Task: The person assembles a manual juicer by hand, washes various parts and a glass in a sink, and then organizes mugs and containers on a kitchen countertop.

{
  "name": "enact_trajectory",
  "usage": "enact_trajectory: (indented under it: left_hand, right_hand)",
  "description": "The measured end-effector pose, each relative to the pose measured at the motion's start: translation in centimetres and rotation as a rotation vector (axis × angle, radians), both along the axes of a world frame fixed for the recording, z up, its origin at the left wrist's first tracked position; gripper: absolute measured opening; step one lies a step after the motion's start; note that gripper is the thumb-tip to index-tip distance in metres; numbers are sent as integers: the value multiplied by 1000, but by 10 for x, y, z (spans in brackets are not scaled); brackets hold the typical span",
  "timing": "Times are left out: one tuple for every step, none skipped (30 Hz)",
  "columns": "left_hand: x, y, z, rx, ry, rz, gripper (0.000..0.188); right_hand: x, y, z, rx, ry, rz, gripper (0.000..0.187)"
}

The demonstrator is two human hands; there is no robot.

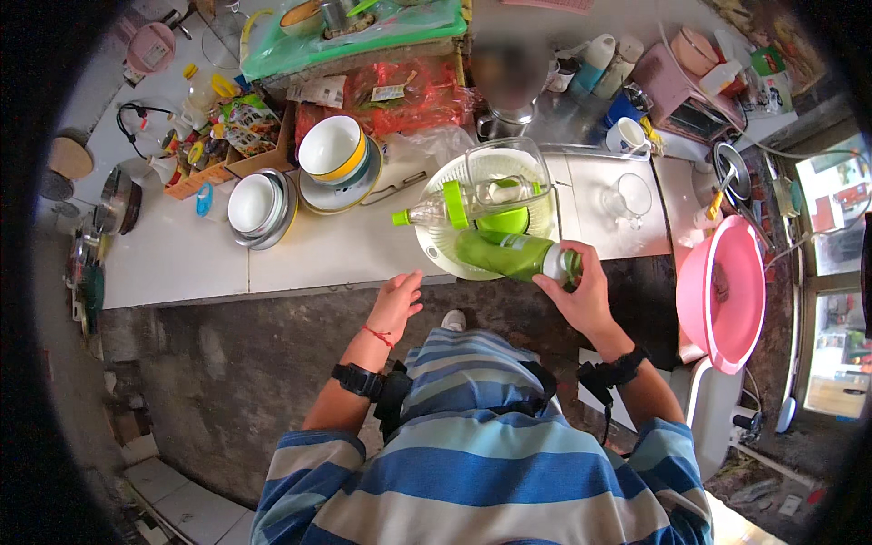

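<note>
My right hand (581, 295) grips a green water bottle (509, 256) by its cap end, with the bottle lying tilted over the near rim of a white colander basket (434, 238). Inside the basket rest a clear bottle with a green cap and green band (456, 203), a clear plastic container (505, 156) and a bright green piece (505, 221) partly hidden by the bottle. My left hand (396, 302) hangs just off the counter's front edge, holding nothing, its fingers loosely apart.
Left of the basket stand stacked bowls (332, 148) on plates and a smaller bowl stack (255, 205). A glass mug (629, 198) and a white mug (627, 136) are to the right. A pink basin (722, 295) stands far right. Red plastic bags (400, 95) lie behind.
</note>
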State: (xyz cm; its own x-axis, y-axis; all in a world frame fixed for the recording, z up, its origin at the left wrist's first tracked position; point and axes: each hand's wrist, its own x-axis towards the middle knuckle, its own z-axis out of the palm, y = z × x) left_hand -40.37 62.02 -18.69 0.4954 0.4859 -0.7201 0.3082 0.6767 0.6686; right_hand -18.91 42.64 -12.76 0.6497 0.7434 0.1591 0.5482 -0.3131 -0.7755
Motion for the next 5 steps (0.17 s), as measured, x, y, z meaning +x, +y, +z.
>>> enact_trajectory:
  left_hand:
    - [2, 1, -3, -10, -5, 2, 57]
    - [4, 3, -7, -70, -49, -24, 57]
    - [6, 5, -10, -127, -90, -47, 57]
    - [7, 8, -18, -169, -147, -69, 59]
    - [9, 11, -17, -222, -181, -110, 61]
  right_hand:
    - [-2, 4, -8, -10, -5, 2, 51]
    - [-3, 9, -16, 27, 85, -31, 51]
    - [-4, 12, -25, 68, 176, -61, 52]
    - [-1, 15, -37, 106, 87, -42, 55]
    - [-4, 20, -29, 36, 15, -52, 54]
